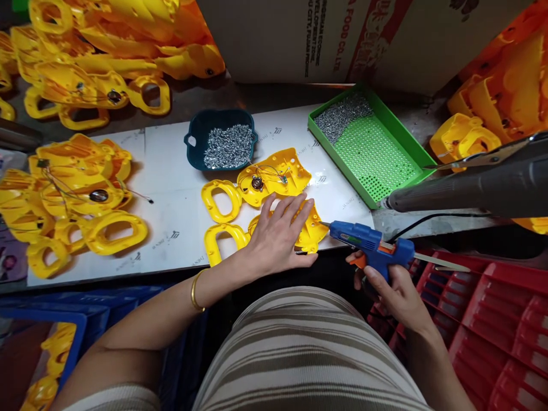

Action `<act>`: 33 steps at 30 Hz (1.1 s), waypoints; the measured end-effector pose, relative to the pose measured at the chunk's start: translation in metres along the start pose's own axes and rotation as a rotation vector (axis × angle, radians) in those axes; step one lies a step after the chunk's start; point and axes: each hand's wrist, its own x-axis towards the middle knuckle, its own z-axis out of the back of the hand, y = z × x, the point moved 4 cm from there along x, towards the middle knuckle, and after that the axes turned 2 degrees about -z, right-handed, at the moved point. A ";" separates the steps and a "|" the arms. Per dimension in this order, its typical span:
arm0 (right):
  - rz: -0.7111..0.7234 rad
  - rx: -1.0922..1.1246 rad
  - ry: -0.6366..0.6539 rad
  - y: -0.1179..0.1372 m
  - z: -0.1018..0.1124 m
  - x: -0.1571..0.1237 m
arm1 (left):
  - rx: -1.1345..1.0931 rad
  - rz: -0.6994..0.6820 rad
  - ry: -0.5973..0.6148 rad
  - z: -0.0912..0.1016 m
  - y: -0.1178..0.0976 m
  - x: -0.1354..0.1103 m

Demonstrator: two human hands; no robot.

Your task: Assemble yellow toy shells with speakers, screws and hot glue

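My right hand (391, 285) is wrapped round a blue hot glue gun (363, 242) with an orange trigger and a glue stick jutting from its back. The gun's nozzle points left, close to the edge of a yellow plastic shell half (312, 228). Over that shell lies my left hand (278, 237), fingers spread and hiding its middle; whether it presses down I cannot tell. Just beyond the fingertips rests a second yellow shell half (274, 177), hollow side up, with a round dark part, thin wires and a small green board inside. Both shells have a looped handle on the left.
A dark green bowl (192, 151) of small metal screws and a green perforated tray (377, 197) with more screws stand behind. Stacked yellow shells (94, 171) lie left, others at the back. A grey pole (471, 185) juts in right, above red crates (483, 319). A carton (265, 45) stands behind.
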 end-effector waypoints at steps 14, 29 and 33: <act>0.114 -0.156 -0.104 0.019 0.003 -0.002 | 0.002 0.008 0.017 0.003 -0.004 0.001; 0.172 -0.330 -0.168 0.013 0.005 -0.008 | 0.015 0.005 0.002 -0.001 -0.003 0.000; 0.200 -0.346 -0.181 0.020 0.004 -0.008 | 0.019 0.005 -0.002 -0.001 -0.003 0.000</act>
